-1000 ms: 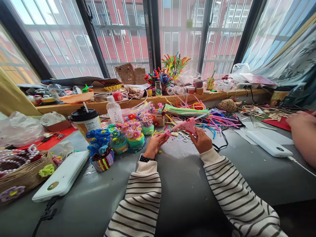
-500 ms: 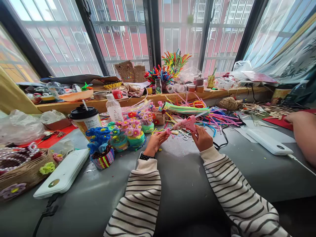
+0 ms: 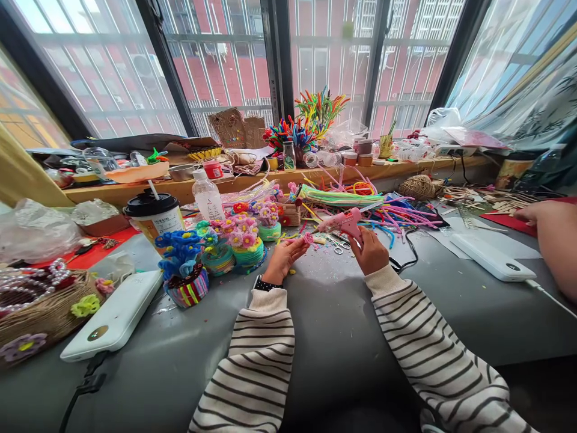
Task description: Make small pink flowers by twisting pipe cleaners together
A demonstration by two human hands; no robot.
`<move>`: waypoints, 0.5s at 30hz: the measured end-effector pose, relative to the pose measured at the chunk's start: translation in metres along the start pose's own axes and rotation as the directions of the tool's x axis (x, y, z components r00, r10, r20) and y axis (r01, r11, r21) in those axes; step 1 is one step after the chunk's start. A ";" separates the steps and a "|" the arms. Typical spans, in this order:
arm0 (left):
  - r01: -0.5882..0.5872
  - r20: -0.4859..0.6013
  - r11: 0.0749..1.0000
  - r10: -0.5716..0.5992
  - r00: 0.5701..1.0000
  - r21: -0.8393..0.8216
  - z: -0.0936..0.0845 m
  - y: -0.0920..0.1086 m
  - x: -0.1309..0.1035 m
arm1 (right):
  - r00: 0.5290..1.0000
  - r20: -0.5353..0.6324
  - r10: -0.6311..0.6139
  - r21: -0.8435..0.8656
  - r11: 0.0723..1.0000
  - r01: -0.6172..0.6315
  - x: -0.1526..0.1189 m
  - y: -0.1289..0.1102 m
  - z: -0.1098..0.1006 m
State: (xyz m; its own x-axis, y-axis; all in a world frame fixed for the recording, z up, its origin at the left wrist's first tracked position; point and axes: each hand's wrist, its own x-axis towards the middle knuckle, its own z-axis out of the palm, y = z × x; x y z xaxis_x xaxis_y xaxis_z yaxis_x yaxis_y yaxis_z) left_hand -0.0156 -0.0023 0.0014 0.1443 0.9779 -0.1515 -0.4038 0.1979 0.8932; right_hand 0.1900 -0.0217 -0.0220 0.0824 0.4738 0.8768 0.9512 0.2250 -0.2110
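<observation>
Between its fingertips my left hand (image 3: 283,258) holds a small pink flower (image 3: 308,239). My right hand (image 3: 371,251) is wrapped round the handle of a pink glue gun (image 3: 343,222), whose nozzle points left, just above my left fingers and the flower. Scissors (image 3: 338,245) lie on the grey table (image 3: 336,343) behind and between my hands. Left of my left hand stand a pot of pink flowers (image 3: 244,240) and a striped pot with blue flowers (image 3: 187,288).
A lidded cup (image 3: 155,216) and a bottle (image 3: 208,198) stand back left. White power banks (image 3: 115,313) (image 3: 491,257) lie on both sides. Pipe cleaners (image 3: 342,195) are heaped behind my hands. Another person's arm (image 3: 556,240) rests at the right edge.
The glue gun has risen slightly and its nozzle has moved off the flower. The flower shows more clearly in my left fingers. The other person's hand has shifted slightly left.
</observation>
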 end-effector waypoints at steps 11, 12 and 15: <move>0.002 0.003 1.000 -0.002 1.000 -0.014 0.001 0.001 -0.002 | 0.974 -0.009 0.225 0.040 0.974 -0.225 0.001 -0.006 -0.004; 0.001 0.004 1.000 -0.001 1.000 -0.011 0.001 0.001 -0.002 | 0.974 0.004 0.226 0.032 0.974 -0.226 0.000 -0.005 -0.004; -0.009 0.005 1.000 0.009 1.000 -0.006 0.001 0.001 -0.002 | 0.972 0.021 0.233 0.015 0.972 -0.234 0.000 -0.003 -0.003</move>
State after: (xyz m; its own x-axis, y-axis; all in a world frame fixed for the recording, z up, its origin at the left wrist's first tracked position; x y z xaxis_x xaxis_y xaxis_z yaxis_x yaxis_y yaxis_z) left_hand -0.0158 -0.0043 0.0029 0.1455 0.9792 -0.1414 -0.4109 0.1898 0.8917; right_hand 0.1875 -0.0249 -0.0204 0.2957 0.5312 0.7940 0.9009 0.1213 -0.4166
